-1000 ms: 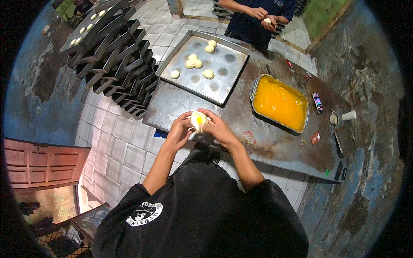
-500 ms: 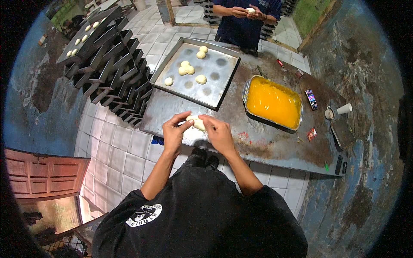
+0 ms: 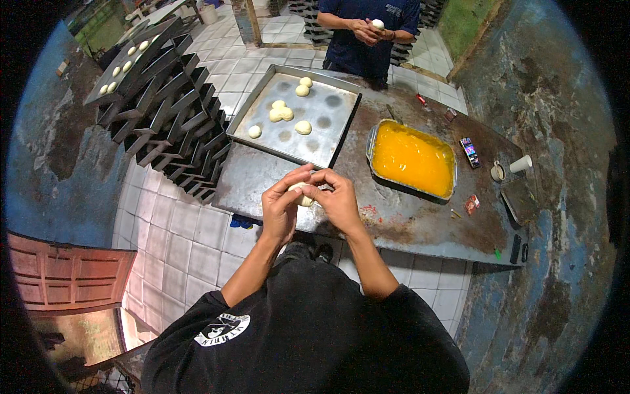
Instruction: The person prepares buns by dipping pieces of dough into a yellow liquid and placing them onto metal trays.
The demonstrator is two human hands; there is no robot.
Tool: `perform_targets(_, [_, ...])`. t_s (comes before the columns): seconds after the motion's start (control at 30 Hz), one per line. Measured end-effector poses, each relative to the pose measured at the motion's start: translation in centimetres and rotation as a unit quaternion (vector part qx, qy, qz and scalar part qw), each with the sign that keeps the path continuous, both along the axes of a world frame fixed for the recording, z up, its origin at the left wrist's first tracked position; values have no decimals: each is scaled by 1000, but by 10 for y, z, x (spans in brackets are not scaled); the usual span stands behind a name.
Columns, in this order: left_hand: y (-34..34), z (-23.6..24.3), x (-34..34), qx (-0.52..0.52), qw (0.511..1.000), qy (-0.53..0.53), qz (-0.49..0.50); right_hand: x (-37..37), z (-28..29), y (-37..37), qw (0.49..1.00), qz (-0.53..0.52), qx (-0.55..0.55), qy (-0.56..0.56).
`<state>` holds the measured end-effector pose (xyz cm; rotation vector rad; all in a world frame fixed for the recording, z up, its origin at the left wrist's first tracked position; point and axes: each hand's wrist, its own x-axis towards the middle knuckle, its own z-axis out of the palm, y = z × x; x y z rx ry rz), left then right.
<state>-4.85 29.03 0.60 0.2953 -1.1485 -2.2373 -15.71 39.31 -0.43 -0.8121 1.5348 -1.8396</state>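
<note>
Between my two hands, over the near edge of the table, is a pale piece of dough [image 3: 304, 197]. My left hand [image 3: 282, 202] curls round its left side, thumb pressed on top. From the right, my right hand [image 3: 336, 199] closes on the same dough with thumb and bent fingers, which partly hide it. Just beyond my hands lies a square metal baking tray [image 3: 308, 146] holding several dough balls [image 3: 302, 127], some of them touching. To its right stands a rectangular dish [image 3: 371, 148] of glossy yellow-orange filling [image 3: 413, 157].
Across the table [image 3: 394, 220] a person [image 3: 371, 33] in a dark shirt holds a dough ball. Stacked dark trays [image 3: 164, 118] rise at the left, dough pieces on top. At the right are a phone-like item [image 3: 470, 152], a white cup [image 3: 520, 164], a mug [image 3: 498, 172] and a red packet [image 3: 472, 204].
My hands have drawn closer together and fold round the dough, which is now more covered. The person opposite has brought both hands together round their dough ball.
</note>
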Motion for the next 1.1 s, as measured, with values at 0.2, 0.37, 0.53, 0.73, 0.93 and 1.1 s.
perform_targets(0.2, [-11, -12, -5, 137, 986, -69, 64, 27, 23, -9, 983, -145, 5, 112])
perform_targets(0.37, [-5, -7, -7, 60, 997, -27, 29, 16, 10, -5, 952, -182, 50, 242])
perform_targets(0.53, [-6, 1, -2, -6, 999, 46, -21, 11, 18, -11, 996, -85, 22, 26])
perform_targets(0.73, [-17, -8, 14, 126, 971, -204, 7, 19, 9, -13, 979, -127, 100, 122])
perform_targets(0.93, [-26, -19, 17, 118, 976, -177, 34, 26, -7, -29, 960, -124, 83, 237])
perform_targets(1.1, [-42, -41, -6, 67, 994, -83, 38, 1, -8, -57, 990, -73, 117, 32])
